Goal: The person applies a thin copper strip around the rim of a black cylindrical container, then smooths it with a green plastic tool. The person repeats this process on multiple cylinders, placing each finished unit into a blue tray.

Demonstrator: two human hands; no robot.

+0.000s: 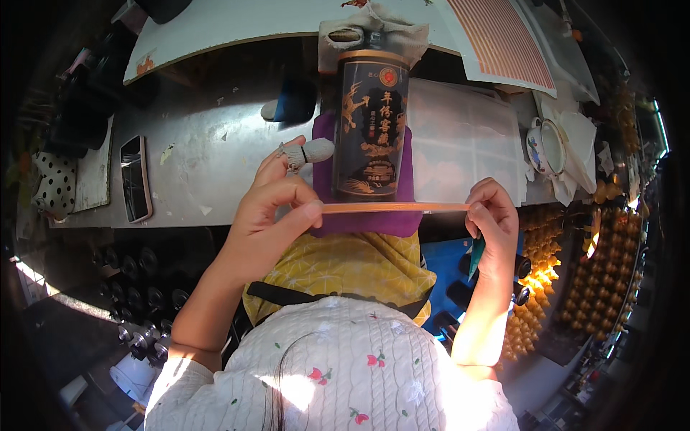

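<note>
A thin orange-gold strip (pixel 402 207) is stretched level between my two hands, along the base end of a black bottle (pixel 370 129) with gold decoration. My left hand (pixel 277 201) pinches the strip's left end between thumb and finger. One of its fingers wears a pale finger cover (pixel 307 152) with a black band. At the other end, my right hand (pixel 494 215) pinches the strip. A dark green pointed tool (pixel 476 255) sticks out below that hand; its kind is unclear. The bottle lies on a purple cloth (pixel 323 179), its neck end on a whitish cloth (pixel 417 36).
A phone (pixel 135 178) lies on the metal table at left. Translucent sheets (pixel 460 144), a sheet of orange strips (pixel 503 43) and a white patterned cup (pixel 546 147) are at right. Dark bottles (pixel 147 302) stand low left; rows of gold objects (pixel 600 287) fill the right.
</note>
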